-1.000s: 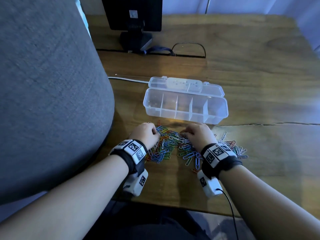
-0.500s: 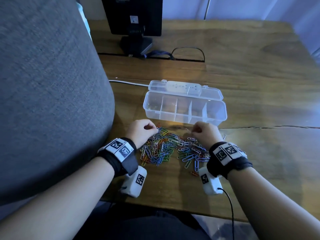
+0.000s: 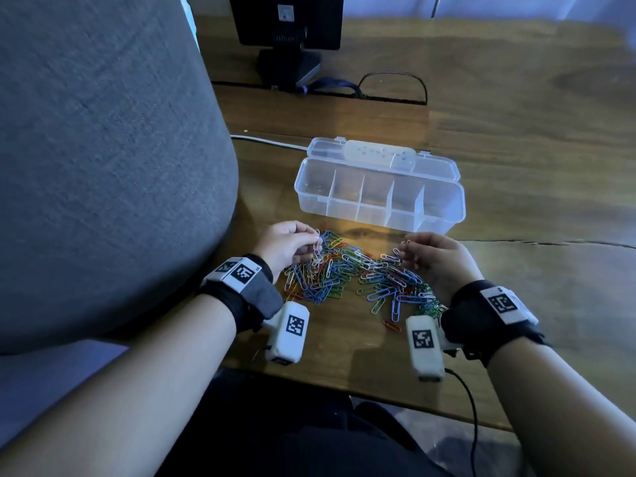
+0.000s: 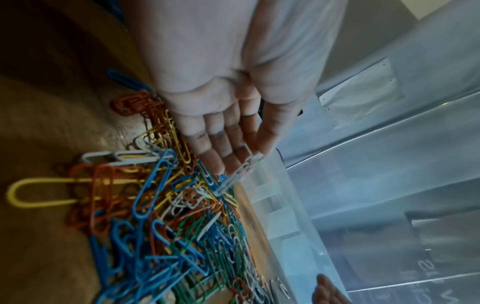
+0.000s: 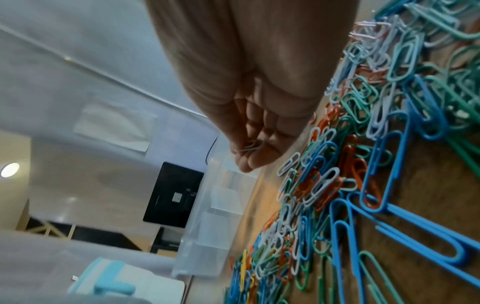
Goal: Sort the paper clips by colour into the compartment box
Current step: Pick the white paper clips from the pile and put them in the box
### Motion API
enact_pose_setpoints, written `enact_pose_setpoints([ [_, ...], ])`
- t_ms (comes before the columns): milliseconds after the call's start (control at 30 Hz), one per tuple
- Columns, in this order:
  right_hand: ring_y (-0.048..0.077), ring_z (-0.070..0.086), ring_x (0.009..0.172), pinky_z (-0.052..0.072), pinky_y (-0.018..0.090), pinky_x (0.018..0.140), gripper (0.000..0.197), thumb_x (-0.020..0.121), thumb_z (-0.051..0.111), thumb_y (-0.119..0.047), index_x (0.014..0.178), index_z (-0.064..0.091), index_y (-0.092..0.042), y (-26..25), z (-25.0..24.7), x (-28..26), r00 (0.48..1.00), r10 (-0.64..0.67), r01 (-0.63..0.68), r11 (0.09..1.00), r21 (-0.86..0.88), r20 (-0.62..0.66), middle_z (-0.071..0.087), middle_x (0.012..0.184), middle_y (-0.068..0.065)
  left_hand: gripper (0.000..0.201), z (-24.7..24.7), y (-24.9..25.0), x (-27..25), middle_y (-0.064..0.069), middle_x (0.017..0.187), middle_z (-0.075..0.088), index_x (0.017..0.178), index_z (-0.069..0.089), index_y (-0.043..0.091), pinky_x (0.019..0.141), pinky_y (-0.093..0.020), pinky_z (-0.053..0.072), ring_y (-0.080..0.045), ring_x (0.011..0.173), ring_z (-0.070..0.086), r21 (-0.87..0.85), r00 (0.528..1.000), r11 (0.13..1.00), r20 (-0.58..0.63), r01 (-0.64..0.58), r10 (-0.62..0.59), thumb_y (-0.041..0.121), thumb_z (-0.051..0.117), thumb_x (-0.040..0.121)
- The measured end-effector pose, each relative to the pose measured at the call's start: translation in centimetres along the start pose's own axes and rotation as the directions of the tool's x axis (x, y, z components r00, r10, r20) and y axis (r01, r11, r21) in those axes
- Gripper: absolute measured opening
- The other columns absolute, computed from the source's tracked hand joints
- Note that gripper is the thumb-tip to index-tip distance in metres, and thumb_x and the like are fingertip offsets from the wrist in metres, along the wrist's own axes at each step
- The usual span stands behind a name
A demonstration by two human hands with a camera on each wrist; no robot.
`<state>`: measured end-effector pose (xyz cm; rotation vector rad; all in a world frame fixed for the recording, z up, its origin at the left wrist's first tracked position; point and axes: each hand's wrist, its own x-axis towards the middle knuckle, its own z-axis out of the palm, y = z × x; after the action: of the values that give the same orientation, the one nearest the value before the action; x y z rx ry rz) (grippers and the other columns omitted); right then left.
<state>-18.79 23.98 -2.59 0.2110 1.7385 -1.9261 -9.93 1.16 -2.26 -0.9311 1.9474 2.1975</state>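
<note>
A heap of paper clips (image 3: 354,273) in blue, green, orange, yellow and white lies on the wooden desk, in front of a clear compartment box (image 3: 378,196) with its lid open. My left hand (image 3: 292,244) hovers over the heap's left edge and pinches white paper clips (image 4: 242,168) that dangle from thumb and forefinger. My right hand (image 3: 433,256) is raised over the heap's right side and pinches a white paper clip (image 5: 248,148) at its fingertips. The box compartments look empty.
A large grey cushioned chair back (image 3: 103,149) fills the left. A black monitor stand (image 3: 289,63) and cables (image 3: 392,87) sit at the desk's far side. A white cable (image 3: 268,141) runs behind the box. The desk's front edge (image 3: 378,397) is near my wrists.
Both hands have lifted from the heap, each now holding white clips pinched at the fingertips. The right hand moved right and up toward the box.
</note>
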Motion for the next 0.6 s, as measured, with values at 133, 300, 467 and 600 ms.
enact_pose_setpoints([
  [133, 0.012, 0.051, 0.044, 0.038, 0.021, 0.041, 0.027, 0.086, 0.039, 0.01, 0.079, 0.059, -0.006, -0.4, -0.5, 0.4, 0.985, 0.051, -0.049, 0.999, 0.017, -0.165, 0.053, 0.056, 0.004, 0.015, -0.2, 0.2, -0.3, -0.009, 0.074, 0.064, 0.08, 0.052, 0.011, 0.056, -0.025, 0.055, -0.014, 0.061, 0.066, -0.119, 1.0, 0.993, -0.013, 0.026, -0.027, 0.002, 0.051, 0.093],
  [300, 0.011, 0.055, 0.059, 0.042, 0.022, 0.055, 0.005, 0.085, 0.061, -0.018, 0.08, 0.063, -0.016, -1.0, -1.0, 1.0, 0.979, -0.157, 0.009, 0.678, -0.735, -0.133, 0.059, 0.072, 0.0, 0.012, -0.3, -0.1, -0.4, -0.003, 0.072, 0.059, 0.084, 0.054, 0.014, 0.047, -0.02, 0.052, -0.01, 0.059, 0.059, -0.051, 0.999, 0.998, -0.038, 0.037, -0.039, 0.01, 0.052, 0.095],
  [467, 0.025, 0.061, 0.089, 0.052, 0.033, 0.076, 0.017, 0.085, 0.058, -0.024, 0.1, 0.066, -0.022, 0.2, 0.4, 2.2, 0.985, -0.171, 0.058, 0.167, -0.984, 0.029, 0.065, 0.103, 0.004, 0.026, 0.6, -0.5, 0.2, -0.002, 0.067, 0.044, 0.082, 0.054, 0.013, 0.038, -0.015, 0.032, -0.01, 0.052, 0.037, 0.14, 0.999, 0.99, -0.045, 0.016, -0.01, -0.002, 0.037, 0.094],
  [600, 0.027, 0.06, 0.096, 0.05, 0.035, 0.08, 0.02, 0.087, 0.051, -0.017, 0.103, 0.063, -0.017, 0.5, 0.7, 2.6, 0.989, -0.138, 0.07, 0.127, -0.99, 0.052, 0.064, 0.108, 0.008, 0.026, 1.9, 0.0, 0.2, 0.001, 0.066, 0.036, 0.076, 0.057, 0.013, 0.051, -0.025, 0.029, -0.013, 0.055, 0.034, 0.41, 0.998, 0.91, 0.015, -0.064, 0.063, 0.019, 0.041, 0.096],
])
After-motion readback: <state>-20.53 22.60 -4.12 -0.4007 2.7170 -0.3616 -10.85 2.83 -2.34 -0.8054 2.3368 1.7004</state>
